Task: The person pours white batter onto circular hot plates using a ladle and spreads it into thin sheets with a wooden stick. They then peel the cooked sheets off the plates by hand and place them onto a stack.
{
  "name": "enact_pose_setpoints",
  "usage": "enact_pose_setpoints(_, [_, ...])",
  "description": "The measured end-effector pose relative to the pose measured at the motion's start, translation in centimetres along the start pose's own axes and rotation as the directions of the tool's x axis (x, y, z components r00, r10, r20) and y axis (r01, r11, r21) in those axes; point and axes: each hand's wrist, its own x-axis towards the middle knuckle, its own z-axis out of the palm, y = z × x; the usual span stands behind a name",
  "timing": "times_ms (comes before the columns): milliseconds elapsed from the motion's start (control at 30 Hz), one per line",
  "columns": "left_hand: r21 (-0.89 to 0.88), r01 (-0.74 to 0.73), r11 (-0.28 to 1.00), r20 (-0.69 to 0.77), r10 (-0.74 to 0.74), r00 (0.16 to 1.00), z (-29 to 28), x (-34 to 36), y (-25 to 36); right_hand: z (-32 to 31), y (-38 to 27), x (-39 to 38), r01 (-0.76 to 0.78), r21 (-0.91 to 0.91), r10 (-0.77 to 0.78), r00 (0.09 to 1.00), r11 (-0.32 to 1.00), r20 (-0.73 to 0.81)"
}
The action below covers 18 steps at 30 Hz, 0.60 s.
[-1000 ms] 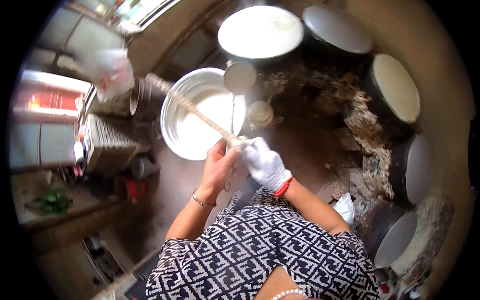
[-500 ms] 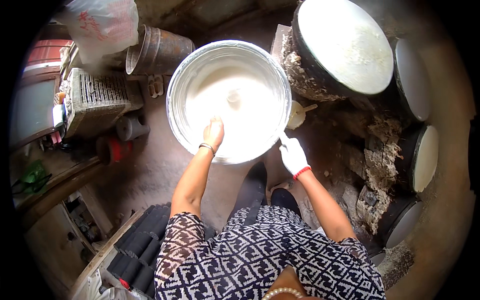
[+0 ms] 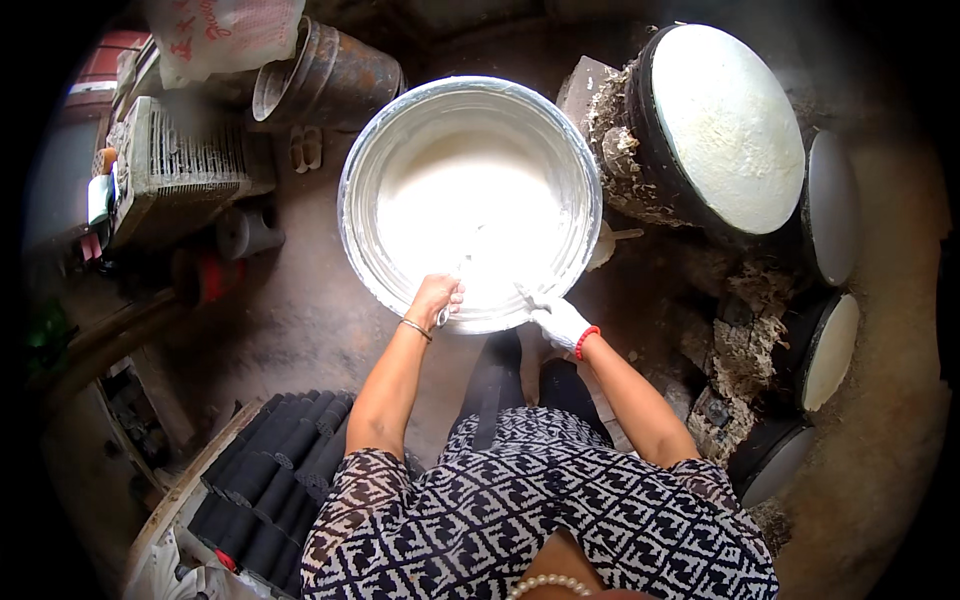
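A large round metal basin [image 3: 362,262] of white, batter-like liquid [image 3: 470,190] stands in front of me. My bare left hand [image 3: 438,296] is closed around the metal handle of a ladle [image 3: 443,317] over the basin's near edge; the handle's end sticks out below my fist. The ladle's bowl is lost in the glare of the liquid. At the near right rim is my right hand [image 3: 558,320] in a white glove, its fingers curled and a thin grey tip reaching inside. Whether that tip is a finger or a held thing is unclear.
Drum-like vessels with pale round tops [image 3: 728,130] stand along the right wall. A rusty metal bucket [image 3: 330,80] lies at the back left near a crate-like box [image 3: 185,160] and slippers [image 3: 305,150]. Black cylindrical briquettes [image 3: 265,480] are stacked at the lower left.
My left hand has drawn back toward the basin's near edge with the ladle. My right hand has slid leftward along the rim, its fingers now reaching inside. The view has shifted slightly.
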Motion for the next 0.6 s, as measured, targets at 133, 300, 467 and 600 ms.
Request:
enact_pose_setpoints(133, [-0.006, -0.093, 0.996, 0.132, 0.093, 0.987, -1.2, -5.5, 4.1, -0.8, 0.4, -1.6, 0.355, 0.083, -0.322, 0.908, 0.931, -0.270])
enact_pose_setpoints(300, [0.788, -0.487, 0.377, 0.155, 0.644, 0.749, 0.2, -13.8, 10.9, -2.6, -4.6, -6.8, 0.462, -0.034, -0.425, 0.781, 0.886, -0.457])
enact_pose_setpoints(467, [0.923, -0.350, 0.160, 0.172, 0.641, 0.748, -3.3, -8.3, 3.6, -1.1, -3.7, -9.9, 0.176, -0.166, -0.207, 0.959, 0.970, -0.191])
enact_pose_setpoints(600, [0.930, -0.272, 0.248, 0.016, 0.709, 0.705, -3.7, -0.1, -1.4, 3.3, 1.9, -2.3, 0.076, 0.147, -0.038, 0.968, 0.986, -0.246])
